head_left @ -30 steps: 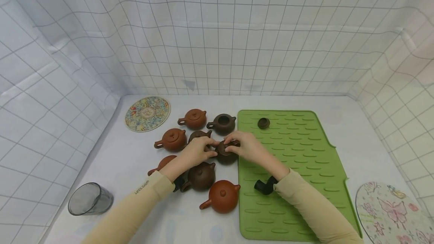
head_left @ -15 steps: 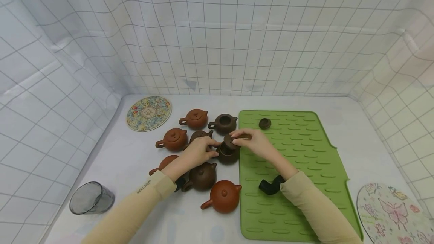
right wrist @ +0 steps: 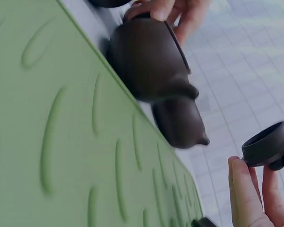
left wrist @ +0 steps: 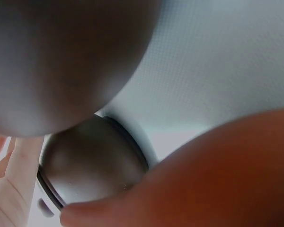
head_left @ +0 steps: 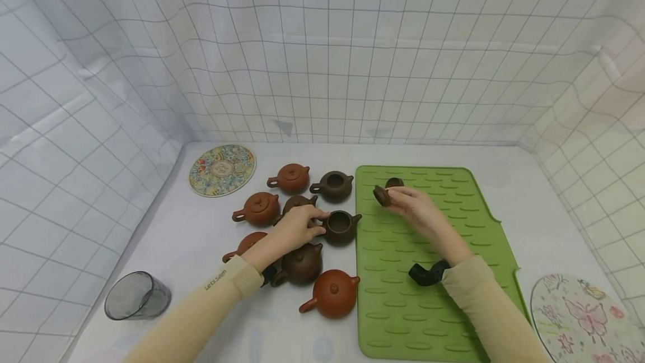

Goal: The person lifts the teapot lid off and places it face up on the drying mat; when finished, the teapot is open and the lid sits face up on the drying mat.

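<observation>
My left hand (head_left: 297, 228) pinches a dark brown teapot (head_left: 340, 227) at its handle side. This teapot is uncovered, its round opening showing and its spout pointing right beside the mat. Over the green mat, my right hand (head_left: 417, 209) holds a dark teapot lid (head_left: 382, 196) between fingers and thumb, tilted on edge. Behind that lid, a second dark lid (head_left: 394, 182) lies on the mat. Another uncovered dark teapot (head_left: 335, 186) stands just behind the first. The right wrist view shows the held lid (right wrist: 267, 147) with its hollow underside facing up.
Lidded red-brown teapots (head_left: 259, 208) and dark teapots (head_left: 302, 263) crowd around my left forearm. In front stands another red-brown teapot (head_left: 335, 293). The ribbed green mat (head_left: 403, 307) lies right. A glass (head_left: 137, 296) and patterned round mats (head_left: 223, 170) lie toward the sides.
My right hand has lifted the lid off the dark teapot and carried it right, over the green mat. My left hand has stayed at the teapot.
</observation>
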Action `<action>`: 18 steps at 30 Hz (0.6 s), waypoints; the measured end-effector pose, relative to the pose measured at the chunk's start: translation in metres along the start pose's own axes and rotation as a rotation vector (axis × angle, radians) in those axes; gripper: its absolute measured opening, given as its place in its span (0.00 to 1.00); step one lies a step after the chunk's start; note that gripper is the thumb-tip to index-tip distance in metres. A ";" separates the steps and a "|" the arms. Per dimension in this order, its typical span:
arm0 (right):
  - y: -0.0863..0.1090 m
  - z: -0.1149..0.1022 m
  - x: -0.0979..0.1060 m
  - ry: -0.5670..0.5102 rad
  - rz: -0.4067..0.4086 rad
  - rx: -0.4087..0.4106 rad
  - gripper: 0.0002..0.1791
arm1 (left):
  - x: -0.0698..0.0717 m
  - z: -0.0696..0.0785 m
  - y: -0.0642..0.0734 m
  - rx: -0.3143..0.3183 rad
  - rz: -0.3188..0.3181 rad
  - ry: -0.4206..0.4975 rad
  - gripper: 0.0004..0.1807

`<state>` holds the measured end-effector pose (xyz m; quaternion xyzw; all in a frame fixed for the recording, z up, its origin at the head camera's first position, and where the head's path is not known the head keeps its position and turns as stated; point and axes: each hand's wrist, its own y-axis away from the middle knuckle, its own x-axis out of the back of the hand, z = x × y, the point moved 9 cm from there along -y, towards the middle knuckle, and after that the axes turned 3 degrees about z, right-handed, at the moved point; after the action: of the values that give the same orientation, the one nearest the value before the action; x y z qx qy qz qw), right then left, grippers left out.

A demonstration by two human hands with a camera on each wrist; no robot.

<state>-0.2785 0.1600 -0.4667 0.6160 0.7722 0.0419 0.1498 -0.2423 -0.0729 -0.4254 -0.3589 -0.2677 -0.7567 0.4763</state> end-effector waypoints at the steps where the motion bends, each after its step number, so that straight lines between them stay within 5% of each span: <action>1: 0.000 0.001 0.004 -0.031 -0.002 -0.003 0.12 | 0.000 0.000 0.000 0.001 0.000 -0.001 0.21; 8: 0.005 0.009 0.023 -0.130 -0.002 -0.048 0.18 | 0.000 -0.001 0.000 0.004 0.000 -0.006 0.21; 18: 0.008 0.015 0.035 0.066 0.033 -0.067 0.33 | -0.001 -0.002 0.000 0.006 -0.002 0.005 0.21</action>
<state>-0.2739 0.1935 -0.4858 0.6214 0.7648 0.0907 0.1441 -0.2429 -0.0736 -0.4274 -0.3552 -0.2694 -0.7573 0.4772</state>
